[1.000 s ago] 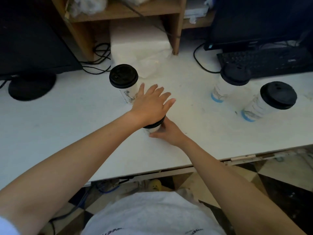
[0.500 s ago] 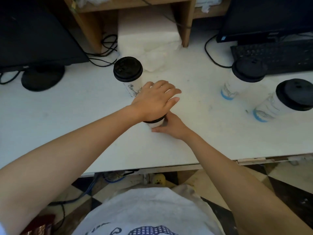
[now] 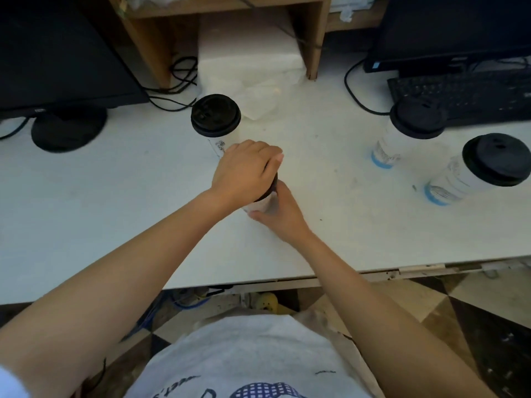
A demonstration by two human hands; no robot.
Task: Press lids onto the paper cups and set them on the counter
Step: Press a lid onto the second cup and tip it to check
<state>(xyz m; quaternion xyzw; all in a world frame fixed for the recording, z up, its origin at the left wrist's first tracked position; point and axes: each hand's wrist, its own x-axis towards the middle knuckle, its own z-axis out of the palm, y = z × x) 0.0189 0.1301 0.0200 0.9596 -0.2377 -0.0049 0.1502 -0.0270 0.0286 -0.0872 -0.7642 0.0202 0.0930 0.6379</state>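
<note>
The risk first. The left hand bears down on the round black plastic lid, its fingers curled over the far rim and grasping it. If that push lands off-centre, I judge the lid could seat on one side only and spring up on the other. The thin wall of the white paper cup could also buckle, or its base could skid on the white surface. I cannot tell whether the lid is fully snapped on. The left hand covers almost all of it, and only a dark sliver shows under the fingers on their right side.

The cup stands on the surface directly beneath the left fingers, with its body showing just below the palm. The right hand wraps the cup's lower wall from the right and grasps it, thumb on the near side. Its other fingers are hidden behind the cup.

Just beyond the left fingers and a little to their left stands a lidded white cup with a grey print, near enough for a careless lift to knock it. A lidded blue-banded cup and a second blue-banded cup stand well apart to the right of the fingers.
</note>
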